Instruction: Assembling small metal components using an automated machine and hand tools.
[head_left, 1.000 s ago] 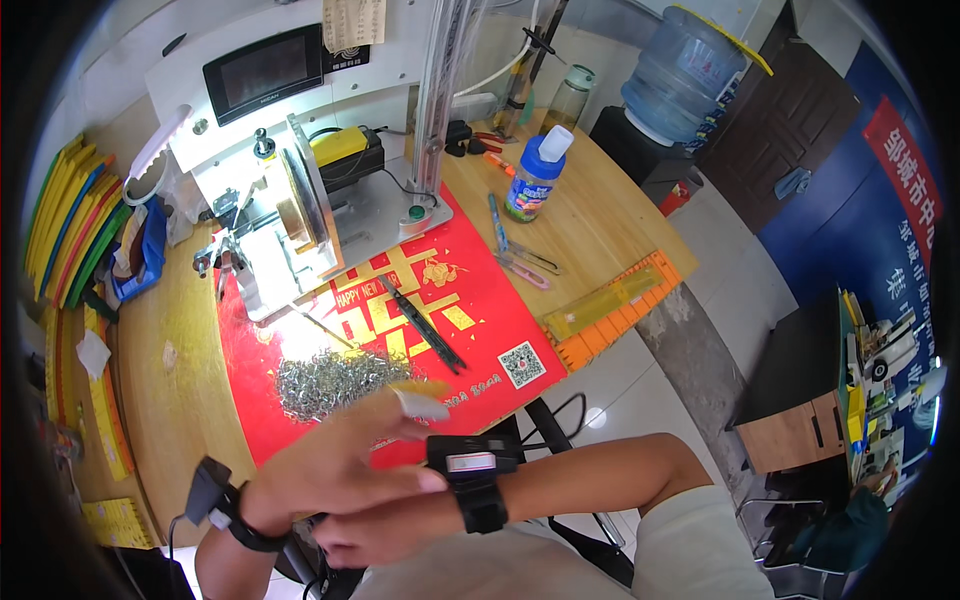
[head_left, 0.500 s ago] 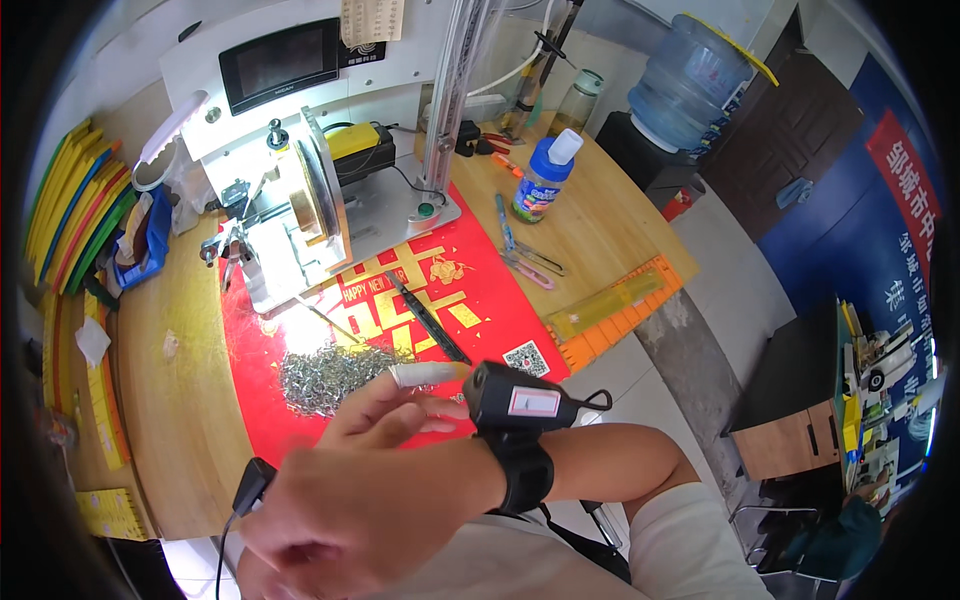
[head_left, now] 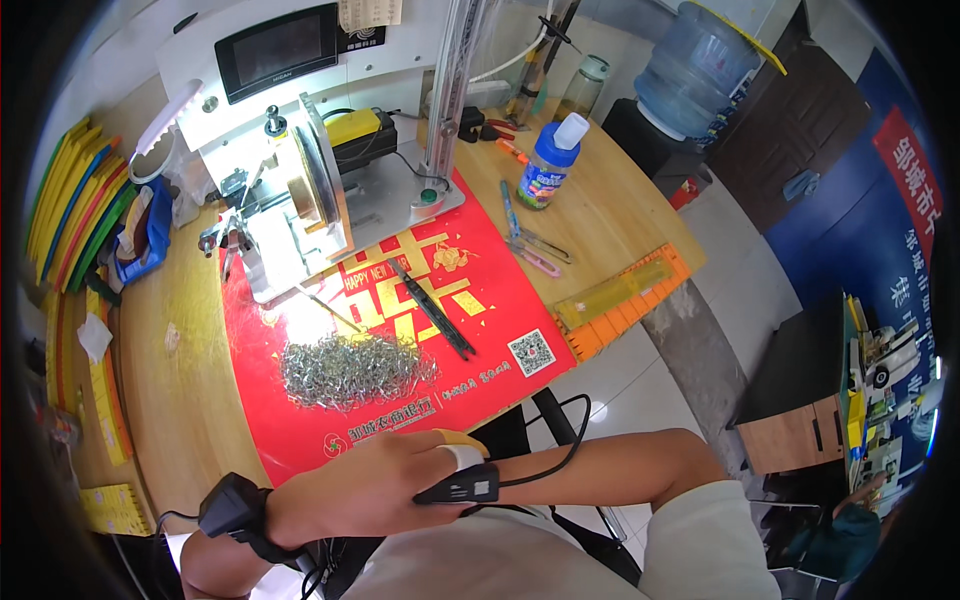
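Observation:
My left hand [head_left: 365,478] reaches across my body and is closed over my right wrist, at a small black boxy device [head_left: 472,486] with a cable. One of its fingers has a white wrap and a yellowish cover. My right forearm [head_left: 590,468] comes in from the right; my right hand is hidden behind the left. Another black device [head_left: 232,505] is strapped to my left wrist. Beyond my hands, a heap of small shiny metal pieces [head_left: 355,375] lies on a red mat [head_left: 300,440]. Black tweezers [head_left: 432,310] rest on the mat.
A brightly lit machine [head_left: 320,200] with a screen stands at the back. Right of it are a blue-lidded jar [head_left: 547,170], pliers-like tools [head_left: 530,245] and an orange strip [head_left: 625,305]. Yellow and green bins [head_left: 80,210] stand at the left. A person [head_left: 840,540] is at far right.
My right hand has drawn back behind my left, which now covers the right wrist. Both hands have come nearer my body, uncovering the mat's front part and the tweezers' near end.

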The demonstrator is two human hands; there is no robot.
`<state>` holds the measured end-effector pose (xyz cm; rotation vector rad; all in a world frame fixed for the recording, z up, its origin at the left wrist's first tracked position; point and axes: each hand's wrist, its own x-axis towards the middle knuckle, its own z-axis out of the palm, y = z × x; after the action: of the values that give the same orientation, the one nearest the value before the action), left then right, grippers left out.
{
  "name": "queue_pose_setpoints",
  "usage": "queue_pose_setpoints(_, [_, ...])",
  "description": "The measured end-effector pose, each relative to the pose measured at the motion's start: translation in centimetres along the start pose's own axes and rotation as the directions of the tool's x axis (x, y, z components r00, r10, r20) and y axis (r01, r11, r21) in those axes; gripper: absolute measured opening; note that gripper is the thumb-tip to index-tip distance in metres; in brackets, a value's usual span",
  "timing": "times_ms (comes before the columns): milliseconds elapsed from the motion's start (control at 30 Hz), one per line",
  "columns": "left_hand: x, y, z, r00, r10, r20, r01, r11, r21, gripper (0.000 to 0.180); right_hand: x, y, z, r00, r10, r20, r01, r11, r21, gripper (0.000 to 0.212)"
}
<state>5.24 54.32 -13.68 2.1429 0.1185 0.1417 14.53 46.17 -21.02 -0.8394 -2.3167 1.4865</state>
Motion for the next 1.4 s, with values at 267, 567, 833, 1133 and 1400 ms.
queue_pose_setpoints(267, [-1.6,0.1,-0.9,0.99,0.01,-0.144,-0.016,0.999,-0.044,0.046,-1.9,1.5,0.5,0.986,0.156,-0.064,-0.138,0.963,0.232,0.025])
queue_pose_setpoints(567, [-3.9,0.1,1.0,0.935,0.226,-0.273,-0.192,0.97,0.148,0.056,-7.8,-2.2,-2.2,0.885,0.462,-0.057,-0.107,0.321,0.941,0.037])
queue_pose_setpoints(833, [-2.5,1.6,3.8,0.899,0.195,-0.391,-0.185,0.981,0.063,0.05,-10.3,-1.3,-2.2,0.929,0.347,-0.127,-0.193,0.748,0.635,0.028])
queue_pose_setpoints(1133, [-3.8,2.3,3.2,0.888,0.228,-0.4,-0.236,0.971,0.03,0.051,-10.4,-4.7,-2.0,0.817,0.565,0.111,-0.507,0.614,0.605,0.028])
queue_pose_setpoints(1400, [-5.2,3.3,6.1,0.909,0.193,-0.37,-0.174,0.981,0.086,0.056,-11.6,-3.5,-1.6,0.905,0.243,0.349,-0.313,0.936,0.159,0.046])
